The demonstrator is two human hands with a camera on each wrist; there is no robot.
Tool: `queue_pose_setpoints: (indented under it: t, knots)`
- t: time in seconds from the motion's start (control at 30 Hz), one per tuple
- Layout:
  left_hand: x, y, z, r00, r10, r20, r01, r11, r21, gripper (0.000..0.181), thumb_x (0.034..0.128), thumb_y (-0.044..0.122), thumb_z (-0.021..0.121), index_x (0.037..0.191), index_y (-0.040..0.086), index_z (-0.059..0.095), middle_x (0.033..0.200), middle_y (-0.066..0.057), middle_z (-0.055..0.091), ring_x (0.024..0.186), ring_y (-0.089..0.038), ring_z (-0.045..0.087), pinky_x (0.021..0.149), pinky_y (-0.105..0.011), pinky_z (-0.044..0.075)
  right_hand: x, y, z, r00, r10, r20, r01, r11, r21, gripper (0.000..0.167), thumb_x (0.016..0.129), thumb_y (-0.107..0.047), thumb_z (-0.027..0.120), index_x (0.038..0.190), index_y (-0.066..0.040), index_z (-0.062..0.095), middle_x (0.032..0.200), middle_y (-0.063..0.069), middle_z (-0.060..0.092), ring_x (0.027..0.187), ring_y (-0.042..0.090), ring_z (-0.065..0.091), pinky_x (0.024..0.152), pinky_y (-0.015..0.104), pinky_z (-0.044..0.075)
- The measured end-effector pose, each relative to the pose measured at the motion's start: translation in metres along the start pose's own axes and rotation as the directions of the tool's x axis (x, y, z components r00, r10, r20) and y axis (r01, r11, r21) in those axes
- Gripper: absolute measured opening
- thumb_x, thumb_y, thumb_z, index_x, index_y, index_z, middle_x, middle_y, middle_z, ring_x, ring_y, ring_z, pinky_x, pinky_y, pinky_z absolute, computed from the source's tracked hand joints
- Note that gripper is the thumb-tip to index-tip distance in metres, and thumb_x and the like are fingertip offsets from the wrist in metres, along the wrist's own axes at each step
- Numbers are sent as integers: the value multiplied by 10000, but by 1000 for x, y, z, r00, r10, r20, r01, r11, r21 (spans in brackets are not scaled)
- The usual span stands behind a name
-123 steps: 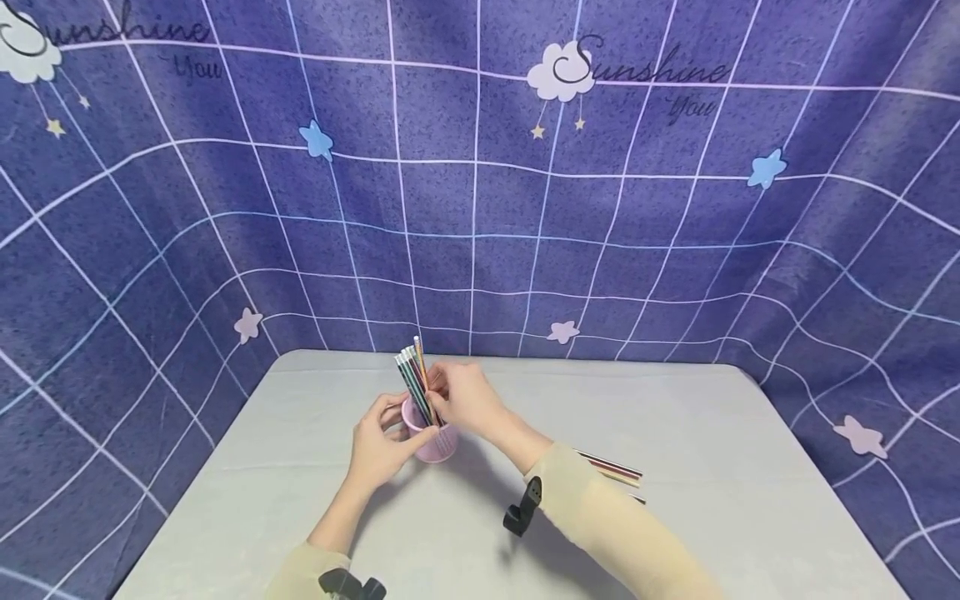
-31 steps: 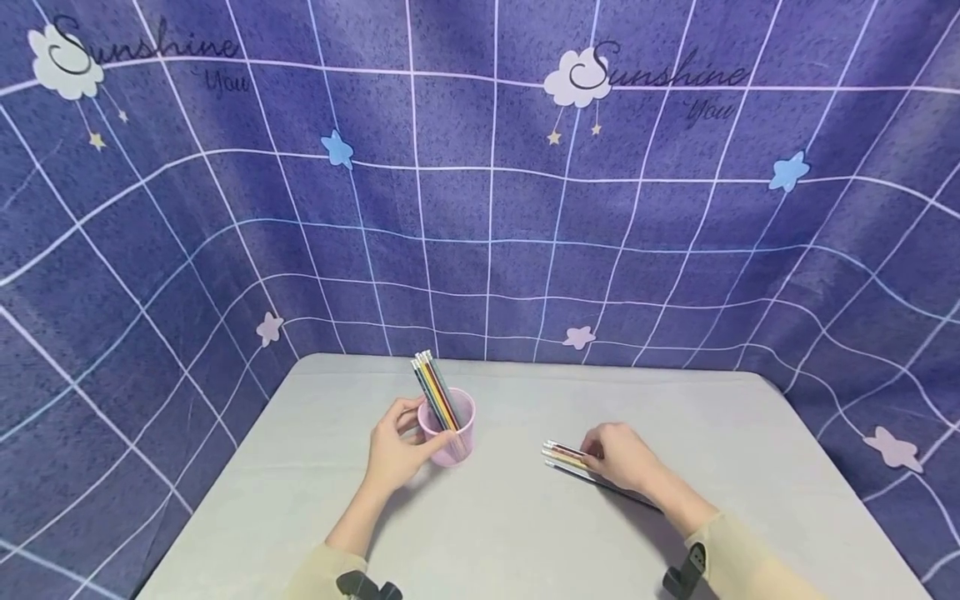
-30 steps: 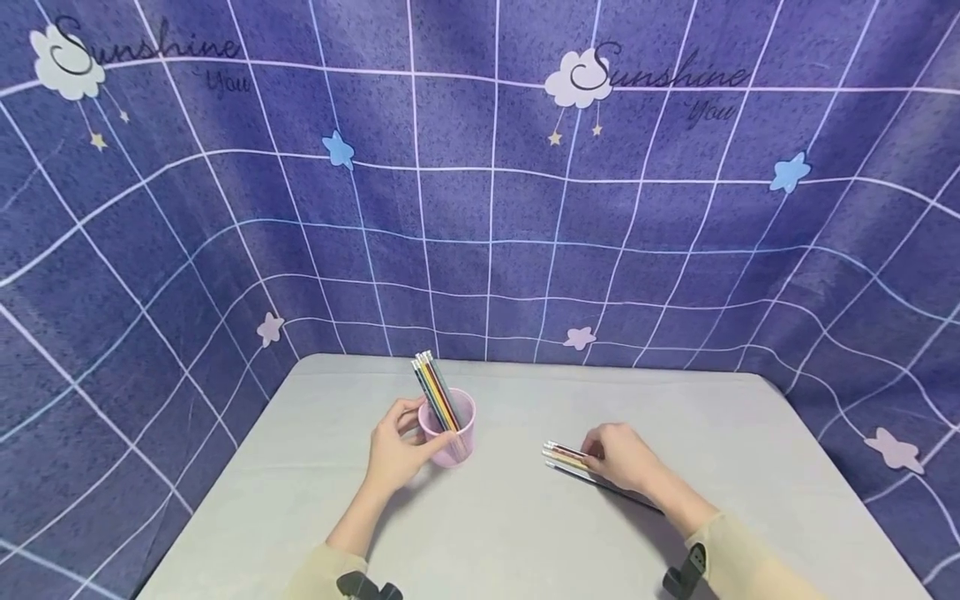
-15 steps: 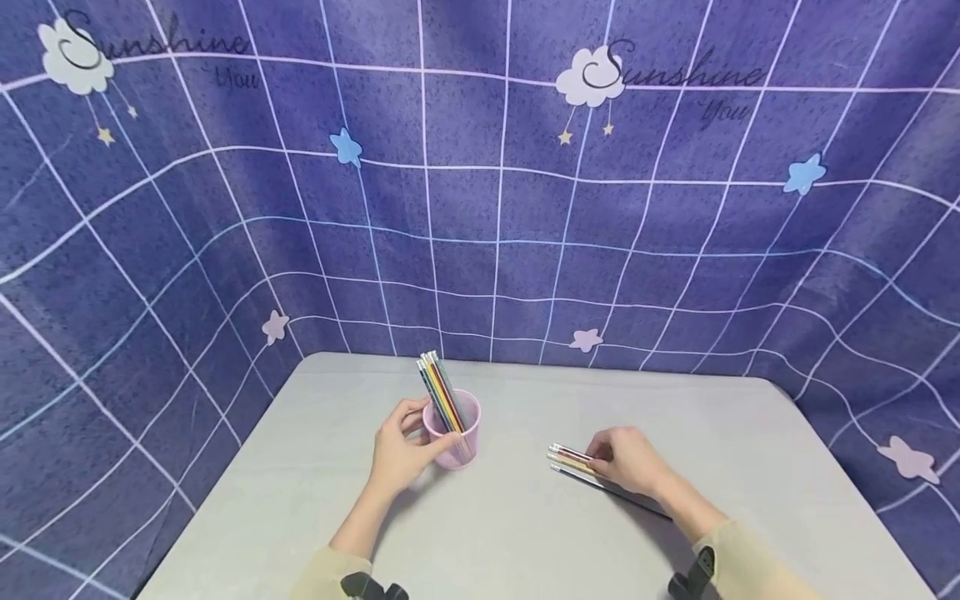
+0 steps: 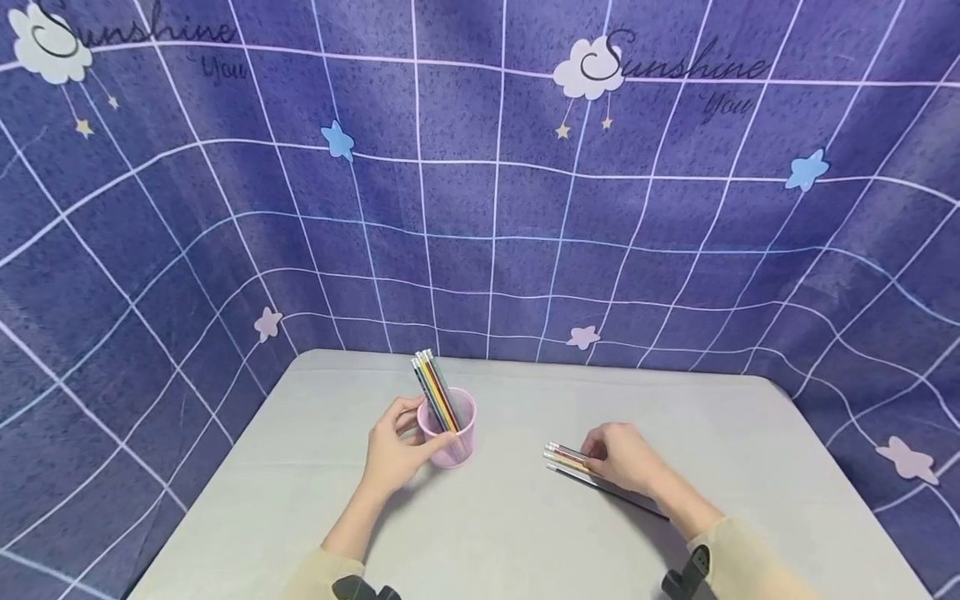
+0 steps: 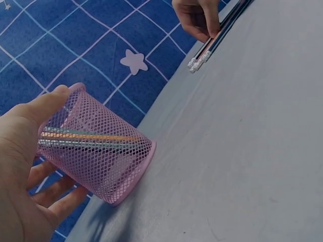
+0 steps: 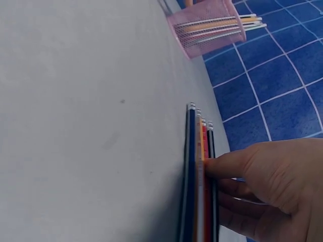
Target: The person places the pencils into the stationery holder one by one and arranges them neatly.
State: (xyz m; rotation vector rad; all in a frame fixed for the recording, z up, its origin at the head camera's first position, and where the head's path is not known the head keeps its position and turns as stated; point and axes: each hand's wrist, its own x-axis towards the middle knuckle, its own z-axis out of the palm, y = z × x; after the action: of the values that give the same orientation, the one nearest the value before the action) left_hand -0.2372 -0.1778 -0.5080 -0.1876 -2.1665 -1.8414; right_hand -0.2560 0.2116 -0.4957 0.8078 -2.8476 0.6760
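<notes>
A pink mesh cup (image 5: pixel 462 443) stands left of centre on the table with several pencils (image 5: pixel 437 390) leaning to its left side. My left hand (image 5: pixel 393 454) holds the cup, thumb at the near side and fingers round the far side; the left wrist view shows the thumb on the mesh cup's rim (image 6: pixel 101 146). To the right, several pencils (image 5: pixel 558 457) lie side by side on the table. My right hand (image 5: pixel 630 458) pinches at this row; in the right wrist view the thumb touches an orange-and-white pencil (image 7: pixel 200 191), and a dark blue pencil (image 7: pixel 190 151) lies at the row's edge.
A pale cloth covers the table (image 5: pixel 480 533). Behind it and at both sides hangs a purple-blue curtain (image 5: pixel 465 200) with grid lines, stars and clouds. Black wrist devices sit on both sleeves.
Since the oldest frame, my right hand has left the cup's pencils and moved right to the pencils on the table. Over the last second both hands stay nearly in place; the head view shifts slightly.
</notes>
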Motion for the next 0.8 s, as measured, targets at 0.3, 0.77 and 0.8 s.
queue_pose_setpoints:
  t: [0.3, 0.77, 0.8]
  knots:
    - [-2, -1, 1, 1000, 26, -1, -26, 1000, 3, 635, 743, 64, 977, 1278, -11, 643, 1284, -233, 750, 1184, -441, 736, 942, -385, 687, 17, -2, -25, 999, 16, -28, -15, 999, 39, 105, 871, -49, 785, 833, -134, 735, 724, -96, 671, 667, 5, 552, 625, 219, 527]
    - [-1, -2, 3, 1000, 3, -24, -3, 1000, 26, 644, 720, 96, 996, 1266, 30, 661, 1310, -179, 755, 1179, -408, 746, 948, -360, 683, 75, -68, -77, 958, -4, -285, 80, 964, 252, 64, 931, -111, 809, 987, -88, 791, 852, 16, 805, 769, 120, 754, 707, 219, 667]
    - [-1, -1, 2, 1000, 1, -28, -1, 1000, 26, 641, 721, 94, 995, 1266, 35, 663, 1307, -176, 757, 1178, -407, 746, 948, -361, 684, 80, -78, -79, 956, 7, -292, 83, 952, 296, 85, 942, -128, 806, 1015, -87, 792, 885, 25, 815, 800, 136, 763, 731, 224, 669]
